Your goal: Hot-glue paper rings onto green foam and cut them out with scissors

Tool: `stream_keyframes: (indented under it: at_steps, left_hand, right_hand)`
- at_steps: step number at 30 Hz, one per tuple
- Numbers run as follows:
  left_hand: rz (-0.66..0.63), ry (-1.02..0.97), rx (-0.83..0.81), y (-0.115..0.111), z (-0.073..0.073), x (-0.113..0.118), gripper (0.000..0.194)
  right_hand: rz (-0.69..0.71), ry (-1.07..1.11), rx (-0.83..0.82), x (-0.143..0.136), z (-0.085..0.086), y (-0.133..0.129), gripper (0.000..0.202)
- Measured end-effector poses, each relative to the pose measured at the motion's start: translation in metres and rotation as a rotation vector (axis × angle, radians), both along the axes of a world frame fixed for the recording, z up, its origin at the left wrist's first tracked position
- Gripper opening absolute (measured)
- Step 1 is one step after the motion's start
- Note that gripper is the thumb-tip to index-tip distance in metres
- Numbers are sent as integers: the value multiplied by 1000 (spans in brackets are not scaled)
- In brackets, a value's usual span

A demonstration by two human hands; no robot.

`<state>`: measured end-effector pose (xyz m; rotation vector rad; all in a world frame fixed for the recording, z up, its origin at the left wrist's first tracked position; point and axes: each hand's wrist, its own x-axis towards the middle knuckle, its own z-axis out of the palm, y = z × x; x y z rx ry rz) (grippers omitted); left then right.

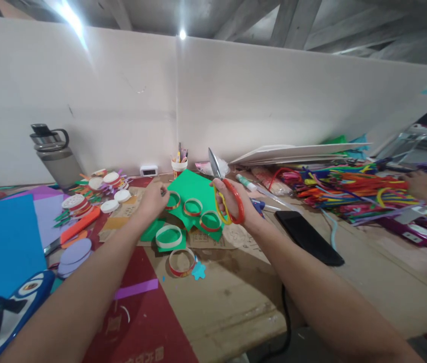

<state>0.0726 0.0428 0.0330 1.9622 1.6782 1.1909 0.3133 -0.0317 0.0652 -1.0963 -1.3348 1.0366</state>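
Observation:
My right hand [232, 199] holds a pair of scissors [214, 164] with red and yellow handles, blades pointing up and shut or nearly so. Over the left side of a green sheet [188, 184], my left hand [155, 199] has its fingers pinched together; what they grip, if anything, I cannot make out. Right beside those fingertips is a cardboard ring [178, 202]. Several similar rings rest on or by the green paper, among them a white-edged ring [169, 245] on a smaller green piece and a red-sided ring [182, 275] nearer me, touching a blue flower shape [198, 270].
A black phone [307, 237] lies to the right, before a heap of coloured pipe cleaners [349, 186]. Another person's hand [421, 182] is at far right. On the left are a grey bottle [56, 161], a red-handled knife [79, 225], paper discs [75, 252] and blue sheet [7, 242].

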Motion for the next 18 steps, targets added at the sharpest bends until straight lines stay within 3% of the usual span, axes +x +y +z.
stream_keyframes:
  at_steps: [5, 9, 14, 18]
  left_hand:
    - [82, -300, 47, 11, 11, -31, 14]
    - [105, -615, 33, 18, 18, -53, 17]
    - [90, -960, 11, 20, 26, -73, 17]
    - [95, -1135, 24, 21, 22, -82, 12]
  right_hand:
    - [-30, 28, 96, -1, 1, -1, 42]
    - [-40, 17, 84, -2, 2, -4, 39]
    - [-58, -226, -18, -3, -1, -2, 41]
    - [-36, -378, -81, -2, -5, -2, 39]
